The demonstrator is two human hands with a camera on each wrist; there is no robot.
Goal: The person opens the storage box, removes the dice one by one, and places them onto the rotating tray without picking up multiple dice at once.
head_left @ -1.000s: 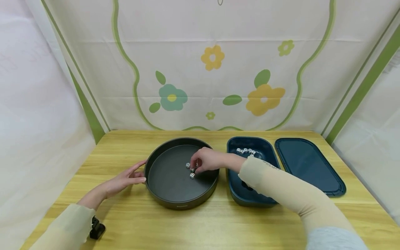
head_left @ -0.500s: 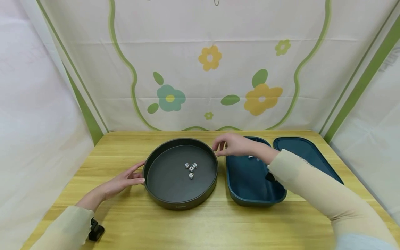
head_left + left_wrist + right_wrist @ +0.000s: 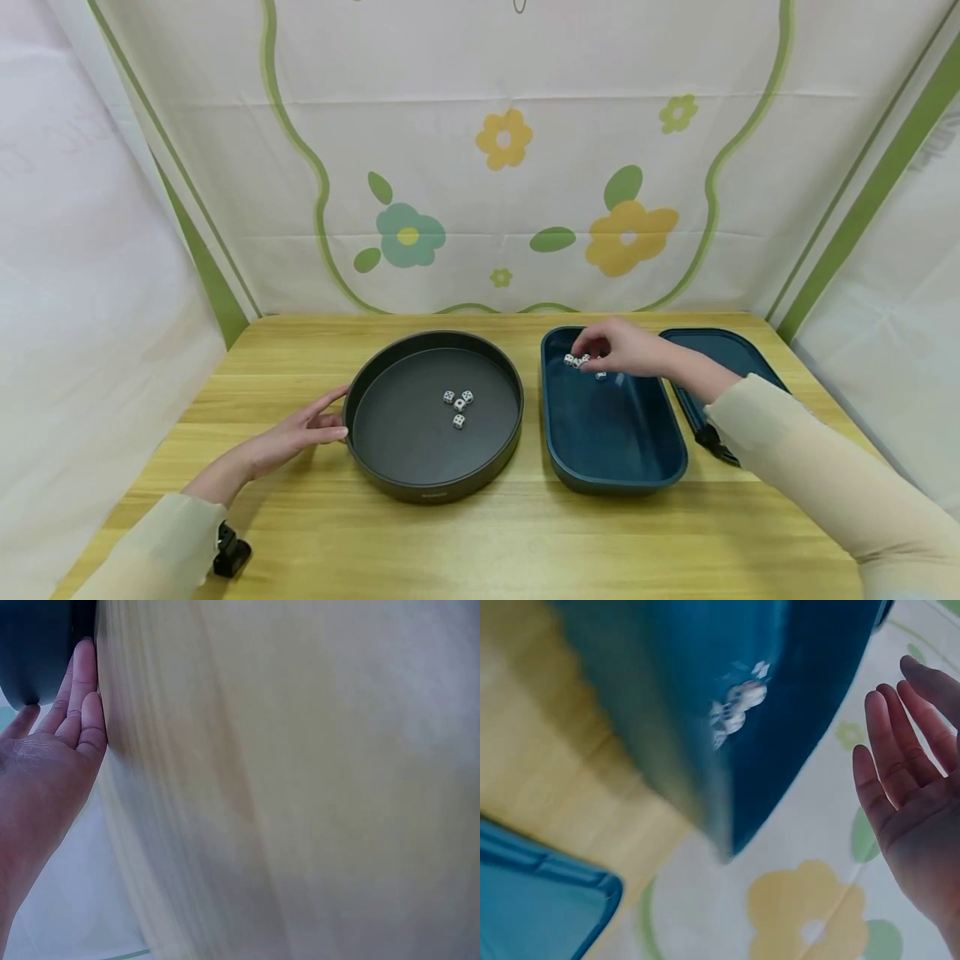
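Observation:
A round dark tray (image 3: pixel 390 479) sits mid-table with several white dice (image 3: pixel 458 406) clustered inside. My left hand (image 3: pixel 300 427) lies flat on the table, its straight fingers (image 3: pixel 79 697) touching the tray's left rim (image 3: pixel 37 652). To the right stands a blue bin (image 3: pixel 622 479) with a few dice (image 3: pixel 577 361) at its far end. My right hand (image 3: pixel 618 346) hovers over that end, fingertips just above those dice. In the blurred right wrist view its fingers (image 3: pixel 889 750) are spread and hold nothing, beside the bin (image 3: pixel 817 682) and its dice (image 3: pixel 739 701).
The bin's blue lid (image 3: pixel 738 354) lies flat to the right of the bin, partly under my right forearm, and shows as the blue lid (image 3: pixel 532 900) in the right wrist view. A flowered cloth backdrop (image 3: pixel 510 167) closes off the back and sides. Bare wood runs along the table's front.
My right hand left the tray, where its die now lies with the others, and swung right to the far end of the blue bin. The left hand stayed put.

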